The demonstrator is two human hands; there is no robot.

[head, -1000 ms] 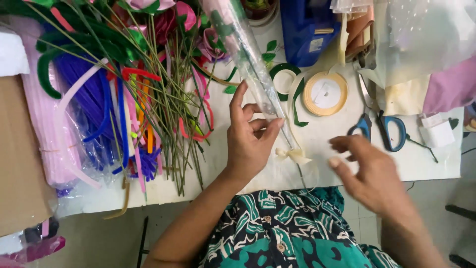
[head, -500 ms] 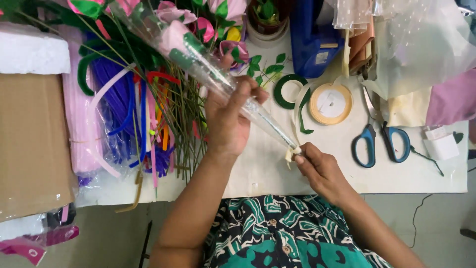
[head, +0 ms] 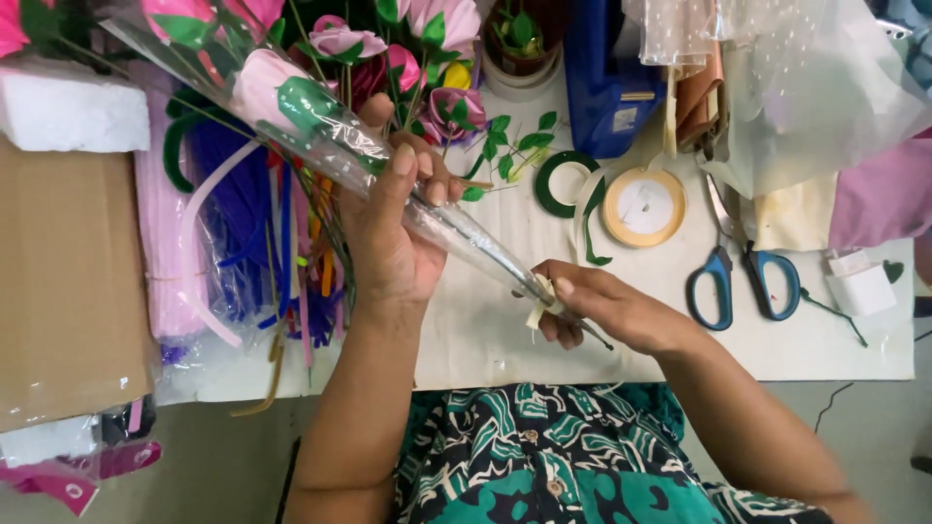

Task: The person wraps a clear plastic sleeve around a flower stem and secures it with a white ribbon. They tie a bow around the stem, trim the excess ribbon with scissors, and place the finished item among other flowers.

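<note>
While hands (head: 388, 243) wrap, scissors (head: 743, 277) lie beside tape (head: 645, 207).

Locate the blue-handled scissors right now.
Head view, right side: the blue-handled scissors lie on the white table, just right of the ribbon roll and beyond the right hand.

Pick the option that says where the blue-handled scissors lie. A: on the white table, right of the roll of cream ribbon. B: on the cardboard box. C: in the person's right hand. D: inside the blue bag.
A: the blue-handled scissors lie flat on the white table, right of the roll of cream ribbon, in neither hand.
</note>
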